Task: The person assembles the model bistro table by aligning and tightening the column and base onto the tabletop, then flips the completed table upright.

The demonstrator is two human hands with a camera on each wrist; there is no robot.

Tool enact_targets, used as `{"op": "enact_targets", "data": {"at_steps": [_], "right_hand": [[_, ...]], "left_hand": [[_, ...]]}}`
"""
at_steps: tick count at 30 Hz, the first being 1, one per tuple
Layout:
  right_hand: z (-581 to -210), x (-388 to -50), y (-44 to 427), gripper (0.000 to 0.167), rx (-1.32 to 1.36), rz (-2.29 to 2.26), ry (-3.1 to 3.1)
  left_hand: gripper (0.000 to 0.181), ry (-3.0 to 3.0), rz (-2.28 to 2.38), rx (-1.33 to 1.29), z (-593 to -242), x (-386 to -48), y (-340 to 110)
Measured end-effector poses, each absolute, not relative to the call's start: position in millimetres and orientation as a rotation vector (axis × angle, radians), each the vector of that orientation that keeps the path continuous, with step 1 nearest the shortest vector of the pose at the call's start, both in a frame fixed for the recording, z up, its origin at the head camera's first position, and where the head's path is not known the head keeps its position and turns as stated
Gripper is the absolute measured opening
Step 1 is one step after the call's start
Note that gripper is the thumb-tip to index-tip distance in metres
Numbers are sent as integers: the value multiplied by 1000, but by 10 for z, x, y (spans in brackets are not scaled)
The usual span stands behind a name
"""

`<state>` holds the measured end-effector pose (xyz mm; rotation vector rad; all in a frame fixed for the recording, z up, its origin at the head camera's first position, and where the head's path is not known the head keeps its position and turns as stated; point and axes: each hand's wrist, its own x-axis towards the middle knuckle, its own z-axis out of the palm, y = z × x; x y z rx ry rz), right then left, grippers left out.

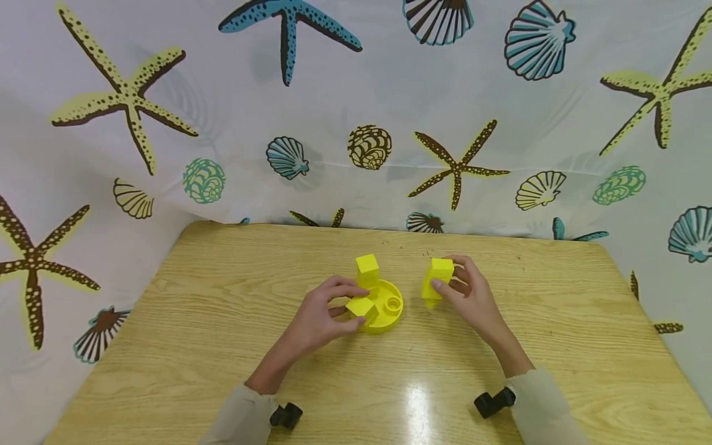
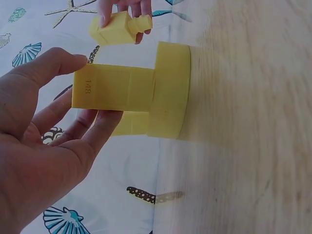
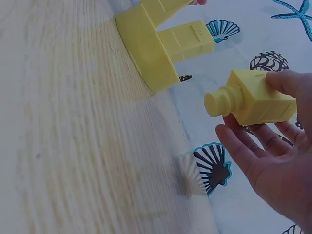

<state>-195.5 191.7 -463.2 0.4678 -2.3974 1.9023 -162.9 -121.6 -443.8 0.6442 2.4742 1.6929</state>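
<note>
A round yellow base [image 1: 384,329] stands on the table, with a small ring-shaped socket [image 1: 393,303] showing at its right. My left hand [image 1: 319,314] pinches a yellow rectangular block [image 2: 114,87], marked 148, between thumb and fingers; the block stands in the base's near left part. Behind it, a second yellow block [image 1: 367,270] rises upright from the base. To the right, my right hand [image 1: 473,300] holds a third yellow block [image 3: 265,97] above the table, apart from the base. Its round stepped peg [image 3: 222,101] points down toward the tabletop.
The wooden table [image 1: 233,296] extends around the base on all sides. A white cloth [image 1: 334,105] printed with starfish and shells hangs behind the table and along both sides. Black wrist cameras [image 1: 495,402] sit by the sleeves.
</note>
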Motion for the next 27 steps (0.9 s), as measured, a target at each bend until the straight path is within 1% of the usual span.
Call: {"op": "enact_targets", "data": {"at_steps": [7,13,17,27], "right_hand": [[-4575,-1846,1932,50,468,1884,-2299],[-4544,-1771,1890,45,473,1924,-2228],[-4537,-1730,1854,44,468,1952,-2163],[-4582,-1696,1780,41,443,2006,-2090]], "left_hand": [[42,2397,1746,649,-4470,-1675,-1208],[45,2327,1793,654,-4493,-1692,-1196],[46,2318,1822,629,-4516,-1684,-1173],[39,2357,1907,507,-4538,-1649,-1118]]}}
